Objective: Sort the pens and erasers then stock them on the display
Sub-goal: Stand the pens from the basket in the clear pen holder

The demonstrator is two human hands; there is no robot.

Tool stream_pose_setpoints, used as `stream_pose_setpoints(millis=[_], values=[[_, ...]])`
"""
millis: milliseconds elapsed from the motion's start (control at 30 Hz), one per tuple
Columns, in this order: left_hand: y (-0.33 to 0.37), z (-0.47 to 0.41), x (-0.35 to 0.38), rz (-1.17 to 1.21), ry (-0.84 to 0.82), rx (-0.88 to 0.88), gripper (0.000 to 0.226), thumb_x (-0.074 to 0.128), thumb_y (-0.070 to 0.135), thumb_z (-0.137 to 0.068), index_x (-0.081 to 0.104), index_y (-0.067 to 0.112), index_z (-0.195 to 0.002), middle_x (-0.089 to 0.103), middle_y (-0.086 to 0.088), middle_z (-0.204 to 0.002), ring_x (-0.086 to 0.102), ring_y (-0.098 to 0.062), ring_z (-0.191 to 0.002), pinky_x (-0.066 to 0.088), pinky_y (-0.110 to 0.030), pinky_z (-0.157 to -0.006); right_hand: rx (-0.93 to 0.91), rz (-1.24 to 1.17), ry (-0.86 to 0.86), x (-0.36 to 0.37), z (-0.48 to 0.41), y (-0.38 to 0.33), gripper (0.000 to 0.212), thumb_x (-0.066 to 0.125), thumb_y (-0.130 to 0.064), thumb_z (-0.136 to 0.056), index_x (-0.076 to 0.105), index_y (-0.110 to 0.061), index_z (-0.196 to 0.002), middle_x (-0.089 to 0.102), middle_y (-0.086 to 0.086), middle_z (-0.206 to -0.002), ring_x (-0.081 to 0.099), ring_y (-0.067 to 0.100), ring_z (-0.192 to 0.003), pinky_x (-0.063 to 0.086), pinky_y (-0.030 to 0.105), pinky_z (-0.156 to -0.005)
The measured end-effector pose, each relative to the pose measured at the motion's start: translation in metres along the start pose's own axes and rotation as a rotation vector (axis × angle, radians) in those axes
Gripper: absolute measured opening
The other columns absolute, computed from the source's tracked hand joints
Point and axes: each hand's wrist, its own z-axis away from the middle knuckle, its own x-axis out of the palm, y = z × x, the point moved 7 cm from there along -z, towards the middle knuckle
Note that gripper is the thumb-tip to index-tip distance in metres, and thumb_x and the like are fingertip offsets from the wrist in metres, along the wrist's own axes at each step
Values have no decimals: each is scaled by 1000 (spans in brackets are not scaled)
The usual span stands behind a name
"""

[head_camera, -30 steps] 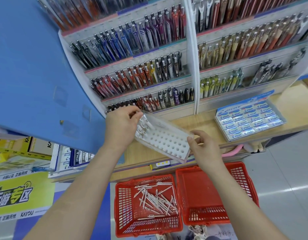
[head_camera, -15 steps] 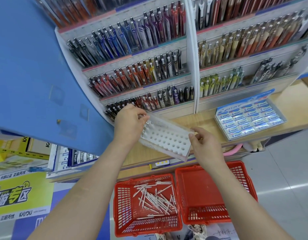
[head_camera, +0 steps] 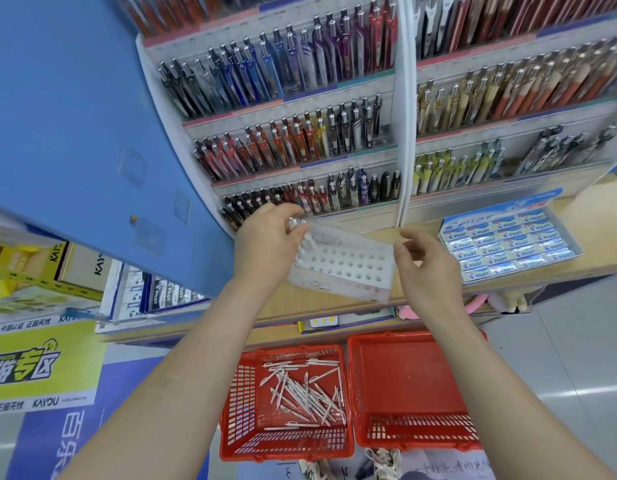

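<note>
A white pen holder tray with rows of round holes lies tilted on the wooden shelf below the pen racks. My left hand grips its left end, where a few silver pen tops stick up. My right hand hovers at the tray's right end with loosely spread fingers and holds nothing. Down on the floor, a red basket contains several white pens. A second red basket beside it looks empty. A blue box of Pilot erasers sits on the shelf at the right.
Tiered racks full of coloured pens rise behind the tray, split by a white divider. A large blue panel juts out at the left. Boxes and yellow signs fill the lower left; grey floor lies to the right.
My right hand has let go of the tray's right end and opened. The tray has settled flatter toward the shelf, with my left hand still on its left end.
</note>
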Motion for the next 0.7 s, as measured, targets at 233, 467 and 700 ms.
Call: stream_pose_setpoints(millis=[233, 467, 700], values=[[-36, 84, -32, 231, 70, -127, 13, 61, 26, -90, 73, 20, -88, 67, 11, -73, 62, -10, -70, 48, -29, -69, -207, -172, -151, -3, 47, -53, 17, 58, -14, -89, 68, -25, -98, 66, -9, -73, 61, 8, -69, 49, 28, -69], [-166, 225, 7, 169, -53, -518, 17, 60, 14, -89, 72, 21, -99, 72, 3, -94, 64, -16, -85, 48, -28, -78, -332, 123, -652, 104, 120, -36, 20, 60, -10, -86, 70, -25, -95, 61, -18, -66, 55, 1, -60, 37, 20, -61], [-283, 342, 112, 207, -152, -740, 22, 53, 9, -90, 71, 13, -101, 72, -4, -96, 65, -24, -88, 43, -28, -70, -232, 415, -993, 254, 199, 90, 19, 60, -14, -88, 67, -28, -99, 59, -19, -73, 53, -3, -67, 41, 19, -69]])
